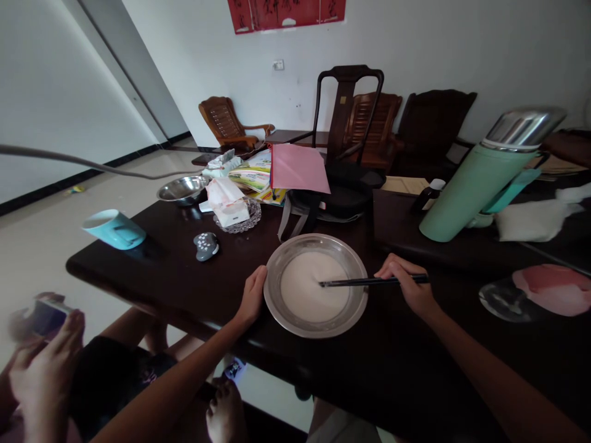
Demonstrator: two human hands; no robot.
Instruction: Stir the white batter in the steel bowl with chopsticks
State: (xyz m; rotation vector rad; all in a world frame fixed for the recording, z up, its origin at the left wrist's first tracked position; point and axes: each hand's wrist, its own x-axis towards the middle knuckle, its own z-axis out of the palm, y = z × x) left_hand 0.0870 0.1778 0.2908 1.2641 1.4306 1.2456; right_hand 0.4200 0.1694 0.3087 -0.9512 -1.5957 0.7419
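A wide metal bowl (273, 301) stands on the dark table in front of me, partly filled with a milky white liquid (314, 298). My left hand (252, 295) grips the bowl's left rim, its thumb along the edge. In my right hand (410, 284) is a pair of dark chopsticks (355, 282), held nearly level across the bowl's right rim. Their tips dip into the liquid near its middle, where faint swirls show. Whether the two sticks touch along their length I cannot tell.
Left on the table (194, 301) are a light blue mug (115, 229), a grey controller-shaped object (205, 245), a tissue pack (229, 209) and a steel bowl (183, 191). Behind my bowl lies a black bag (341, 203); a green thermos (480, 184) is at right. Someone holding a phone (48, 317) sits at left.
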